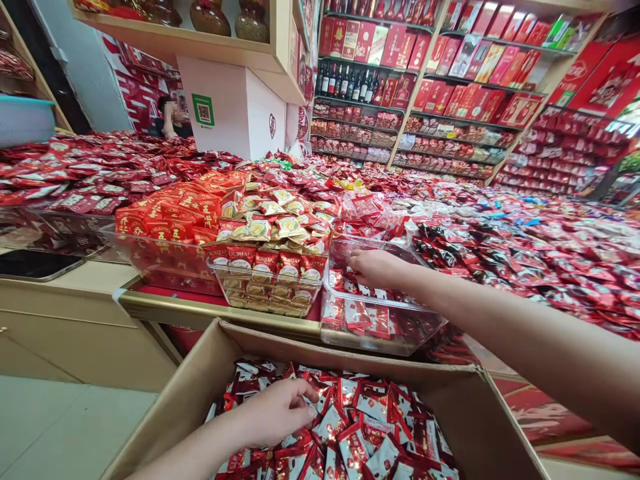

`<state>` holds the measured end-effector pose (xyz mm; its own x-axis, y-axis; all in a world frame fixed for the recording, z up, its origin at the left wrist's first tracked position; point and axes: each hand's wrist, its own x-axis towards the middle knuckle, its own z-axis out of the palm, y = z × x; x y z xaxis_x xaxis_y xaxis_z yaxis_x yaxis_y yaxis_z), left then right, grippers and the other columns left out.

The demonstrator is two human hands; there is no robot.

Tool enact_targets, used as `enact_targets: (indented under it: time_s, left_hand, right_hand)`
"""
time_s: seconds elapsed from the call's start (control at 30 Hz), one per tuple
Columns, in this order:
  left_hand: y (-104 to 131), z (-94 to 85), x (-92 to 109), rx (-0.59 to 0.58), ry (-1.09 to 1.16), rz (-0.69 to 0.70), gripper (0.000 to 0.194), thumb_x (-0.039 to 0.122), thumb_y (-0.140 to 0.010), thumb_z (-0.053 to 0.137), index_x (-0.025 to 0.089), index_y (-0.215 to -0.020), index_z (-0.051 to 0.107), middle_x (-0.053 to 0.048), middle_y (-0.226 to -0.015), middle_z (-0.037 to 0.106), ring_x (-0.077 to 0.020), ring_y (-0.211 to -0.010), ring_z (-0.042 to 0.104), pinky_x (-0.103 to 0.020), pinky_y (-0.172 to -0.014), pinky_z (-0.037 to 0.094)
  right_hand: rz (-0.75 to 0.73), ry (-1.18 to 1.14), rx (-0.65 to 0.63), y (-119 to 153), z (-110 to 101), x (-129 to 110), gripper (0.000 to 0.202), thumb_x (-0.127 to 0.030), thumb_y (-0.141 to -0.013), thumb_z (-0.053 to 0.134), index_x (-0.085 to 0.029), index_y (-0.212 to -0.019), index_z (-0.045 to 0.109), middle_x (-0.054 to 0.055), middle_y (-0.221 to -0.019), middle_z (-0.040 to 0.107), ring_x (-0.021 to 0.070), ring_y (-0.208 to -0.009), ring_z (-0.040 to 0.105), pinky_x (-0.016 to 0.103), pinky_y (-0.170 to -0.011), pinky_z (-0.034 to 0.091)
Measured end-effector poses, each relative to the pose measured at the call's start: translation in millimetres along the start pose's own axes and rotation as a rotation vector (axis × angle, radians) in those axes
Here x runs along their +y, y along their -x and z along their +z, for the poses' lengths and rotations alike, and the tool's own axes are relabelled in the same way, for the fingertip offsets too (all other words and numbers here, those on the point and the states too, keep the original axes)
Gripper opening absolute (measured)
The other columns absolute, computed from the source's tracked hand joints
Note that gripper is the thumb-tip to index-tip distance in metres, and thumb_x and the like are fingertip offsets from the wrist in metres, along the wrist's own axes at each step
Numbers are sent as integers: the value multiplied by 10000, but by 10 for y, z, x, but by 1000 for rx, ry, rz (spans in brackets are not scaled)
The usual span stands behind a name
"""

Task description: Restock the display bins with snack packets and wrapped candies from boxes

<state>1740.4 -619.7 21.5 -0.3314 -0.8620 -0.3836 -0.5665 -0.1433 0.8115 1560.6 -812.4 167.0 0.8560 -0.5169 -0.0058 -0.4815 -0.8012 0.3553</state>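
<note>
My left hand (275,412) is inside a cardboard box (165,407), over a heap of small red-and-white candy packets (360,420). Its thumb and forefinger are apart, and I see nothing between them. Reaching across the counter, my right hand (376,268) is in a clear plastic bin (380,337). Its fingers bend downward close together just above similar packets at the bottom of that bin; whatever they grip is hidden. Beside this bin stands another clear bin of gold-and-red durian packets (270,267), heaped above the rim.
Bright red packets (175,220) fill a clear bin further left. A tablet (40,264) lies on the left counter. Dark-and-red packets (480,253) are piled on the right. Behind are shelves of bottles (345,81) and gift boxes. A person (173,119) is at the back left.
</note>
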Motion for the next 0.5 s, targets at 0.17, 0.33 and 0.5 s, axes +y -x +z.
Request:
enact_targets:
  time_s: [0.17,0.33,0.5]
  left_hand:
    - [26,-10,71,-18,-120,23,300,382,-702,431,211,-917,551,12,-695,572,-128,-612,490,-201,-536,345]
    - [24,15,36,-53,-193,45,276,374,-706,429,224,-895,562,5,-738,586,-141,-650,512,-203,-555,359]
    - [-6,18,-11,-44,-250,47,283,363,-701,442,240,-930,554,-7,-786,600,-156,-685,527,-213,-580,365]
  right_hand:
    - [-25,-123,-38,-6,122,19,167,-215,-699,482,-117,-782,589,90,-845,570,153,-737,530,237,-635,364]
    - [-1,-318,-93,-43,197,56,210,-306,-704,508,-144,-718,641,69,-761,608,153,-732,534,232,-647,367]
    - [70,-411,-155,-64,195,63,161,-271,-674,539,-176,-694,667,39,-698,629,140,-679,532,217,-617,359]
